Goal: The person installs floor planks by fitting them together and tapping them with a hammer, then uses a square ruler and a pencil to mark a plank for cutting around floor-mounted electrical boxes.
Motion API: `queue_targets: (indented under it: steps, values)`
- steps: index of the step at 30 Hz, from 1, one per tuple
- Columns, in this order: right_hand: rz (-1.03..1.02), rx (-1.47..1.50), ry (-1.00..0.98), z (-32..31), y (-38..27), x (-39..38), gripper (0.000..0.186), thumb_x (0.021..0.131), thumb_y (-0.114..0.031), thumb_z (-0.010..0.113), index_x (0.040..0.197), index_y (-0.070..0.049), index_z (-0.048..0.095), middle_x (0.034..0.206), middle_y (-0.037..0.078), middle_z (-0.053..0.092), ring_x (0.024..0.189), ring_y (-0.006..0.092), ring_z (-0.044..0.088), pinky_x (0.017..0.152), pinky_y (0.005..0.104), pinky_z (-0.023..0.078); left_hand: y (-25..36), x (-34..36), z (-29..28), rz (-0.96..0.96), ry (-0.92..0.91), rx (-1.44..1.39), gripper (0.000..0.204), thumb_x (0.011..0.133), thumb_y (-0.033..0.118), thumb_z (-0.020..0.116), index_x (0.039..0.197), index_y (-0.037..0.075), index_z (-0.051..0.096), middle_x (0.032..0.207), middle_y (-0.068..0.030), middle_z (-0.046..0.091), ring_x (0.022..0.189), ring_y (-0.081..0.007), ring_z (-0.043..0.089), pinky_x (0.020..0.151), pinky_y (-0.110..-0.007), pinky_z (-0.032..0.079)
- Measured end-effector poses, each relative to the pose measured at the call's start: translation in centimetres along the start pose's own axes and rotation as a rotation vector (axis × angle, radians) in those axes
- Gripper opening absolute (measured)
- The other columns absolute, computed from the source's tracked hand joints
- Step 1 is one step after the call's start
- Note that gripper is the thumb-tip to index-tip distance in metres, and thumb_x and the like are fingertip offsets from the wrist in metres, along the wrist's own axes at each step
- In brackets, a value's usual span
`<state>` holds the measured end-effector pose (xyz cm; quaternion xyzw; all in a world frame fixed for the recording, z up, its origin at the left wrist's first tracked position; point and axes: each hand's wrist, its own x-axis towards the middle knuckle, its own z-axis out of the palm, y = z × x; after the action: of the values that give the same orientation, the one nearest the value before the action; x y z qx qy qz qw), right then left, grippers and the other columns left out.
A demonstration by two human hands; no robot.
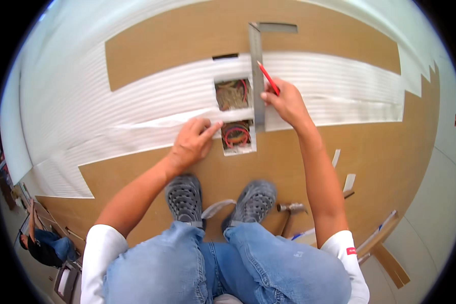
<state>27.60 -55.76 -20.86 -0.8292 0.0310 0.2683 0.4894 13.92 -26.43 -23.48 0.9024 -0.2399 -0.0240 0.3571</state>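
Red pencil (268,77) pinched in right hand (287,103) beside steel square (257,76); left hand (191,142) spread flat.

Light: bright, even, soft, no hard shadows | Glare: white ribbed panel (86,101) washes out toward the upper left | Focus: centre sharp, slight softness in the hands | Distortion: strong fisheye, straight edges of the brown board (380,152) bow toward the rim | Edges: black vignette rings the round frame.
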Motion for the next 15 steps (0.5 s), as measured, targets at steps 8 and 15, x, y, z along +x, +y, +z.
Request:
queue_targets:
  steps: [8,15]
  values:
    - [-0.360,-0.401,-0.034,-1.1,-7.8,-4.9,0.012,0.093,-0.005,0.070,0.104,-0.002,0.068,0.089,0.015,0.068,0.082,0.0348,0.064,0.075,0.0417,0.050,4.5,7.1,-10.8,0.104,0.491,0.177,0.046,0.085,-0.001,0.075,0.130,0.004,0.069,0.112,-0.0131,0.069,0.100,-0.0327,0.067,0.087,-0.047,0.055]
    - [-0.602,-0.632,-0.334,1.5,-11.8,-4.8,0.015,0.089,-0.003,0.071,0.103,-0.007,0.071,0.099,0.012,0.069,0.092,0.0364,0.067,0.075,0.0472,0.056,6.8,6.5,-9.9,-0.034,-0.013,0.111,0.057,0.086,0.011,0.081,0.139,0.005,0.063,0.109,-0.0120,0.072,0.099,-0.0297,0.070,0.089,-0.041,0.058]
